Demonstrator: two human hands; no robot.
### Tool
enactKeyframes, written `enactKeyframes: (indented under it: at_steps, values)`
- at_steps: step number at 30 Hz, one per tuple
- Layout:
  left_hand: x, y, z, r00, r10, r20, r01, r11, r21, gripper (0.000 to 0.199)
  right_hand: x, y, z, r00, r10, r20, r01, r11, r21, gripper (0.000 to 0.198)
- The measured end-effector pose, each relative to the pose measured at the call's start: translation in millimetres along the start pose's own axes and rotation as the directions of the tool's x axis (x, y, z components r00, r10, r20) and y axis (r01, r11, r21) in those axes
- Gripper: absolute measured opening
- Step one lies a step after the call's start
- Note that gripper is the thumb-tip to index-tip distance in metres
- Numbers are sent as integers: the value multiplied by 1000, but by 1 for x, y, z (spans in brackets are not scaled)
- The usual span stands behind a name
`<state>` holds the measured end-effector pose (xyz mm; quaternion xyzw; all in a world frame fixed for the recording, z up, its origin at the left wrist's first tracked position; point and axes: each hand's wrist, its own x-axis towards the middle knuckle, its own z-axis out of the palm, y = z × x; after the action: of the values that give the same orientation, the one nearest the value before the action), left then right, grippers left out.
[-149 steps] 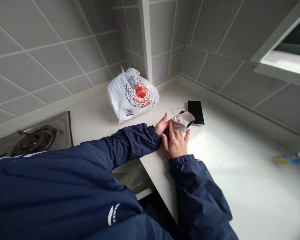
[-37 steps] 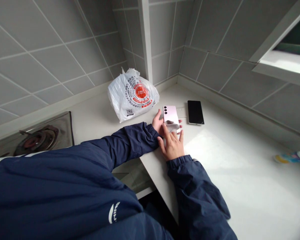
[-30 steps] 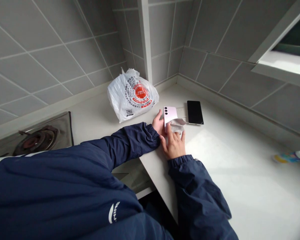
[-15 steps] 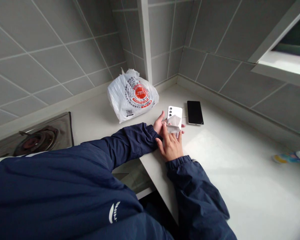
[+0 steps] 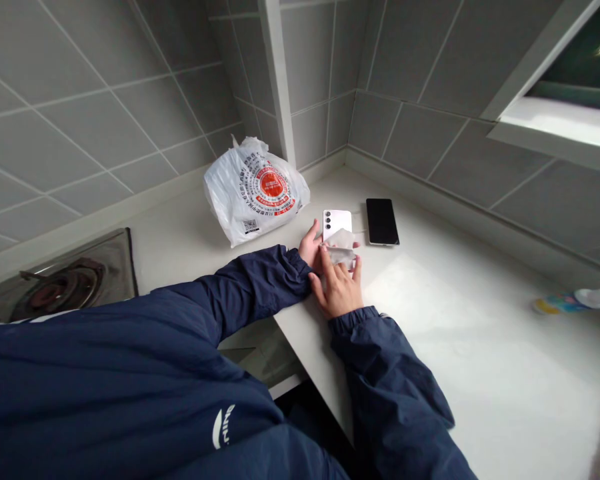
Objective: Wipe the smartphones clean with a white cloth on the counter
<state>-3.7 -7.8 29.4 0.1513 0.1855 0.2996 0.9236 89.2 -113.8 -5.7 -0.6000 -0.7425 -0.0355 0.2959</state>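
Observation:
A white phone (image 5: 338,219) with several camera lenses lies back side up in my left hand (image 5: 310,248), whose thumb is at its left edge and whose fingertips show past its right edge. Over the phone's lower part is a thin, whitish, see-through sheet (image 5: 341,255), creased and partly raised. My right hand (image 5: 341,293) reaches over it from below, fingertips on the sheet at both sides. Its fingers are bent around the sheet's lower edge. The phone's lower end is hidden behind the sheet and my right hand.
A dark-screened phone or small tablet (image 5: 382,221) lies to the right on the white counter (image 5: 430,293). Behind my left arm stands a printed plastic bag (image 5: 255,190). A gas stove (image 5: 75,280) is at far left, and a bottle (image 5: 565,302) lies at far right.
The view has shifted a little, so everything sits slightly further left. Both hands keep nearly the same hold on the phone and sheet; the sheet looks slightly flatter.

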Motion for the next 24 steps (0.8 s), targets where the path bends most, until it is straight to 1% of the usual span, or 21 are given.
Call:
enactKeyframes:
  at_steps: [3,5,7,10,11,12,13,15,17,19,22,24]
  values:
    - [5,-4,0,997,75,-33,-75,997,-7,83,1,6,0,989,136,-57,-138,990,-38,70]
    - [5,-5,2,994,97,-46,-98,995,-15,83,1,6,1,982,178,-69,-182,982,-58,71]
    - [3,-5,4,996,76,-55,-78,996,-30,83,0,3,2,988,140,-58,-143,988,-54,71]
    - [-1,-3,6,999,34,-37,-35,999,-34,83,0,-3,3,999,5,-36,-6,1000,-21,68]
    - [-2,-2,6,999,29,-21,-30,999,-28,83,0,-3,3,999,-11,-35,10,1000,-15,67]
    - [-2,-3,6,999,37,-11,-37,999,-22,83,0,-2,4,999,2,-39,-2,1000,-13,66]
    - [-1,-3,6,999,51,-11,-52,999,-16,83,0,-1,4,998,41,-45,-42,999,-17,65]
    - [1,-5,7,996,82,-40,-83,997,-10,83,1,4,4,987,150,-59,-152,988,-37,66]
    - [2,-6,8,993,103,-63,-104,995,-10,83,1,6,4,978,202,-62,-205,977,-57,67]
    - [1,-6,8,995,83,-53,-84,996,-6,82,0,4,4,987,154,-50,-157,986,-57,66]
    - [-2,-5,8,999,42,-29,-41,999,33,83,-1,-2,4,1000,12,-8,-12,1000,-19,62]
    - [-3,-4,6,999,33,-23,-31,998,53,84,-1,-4,4,1000,-23,-4,23,1000,-7,60]
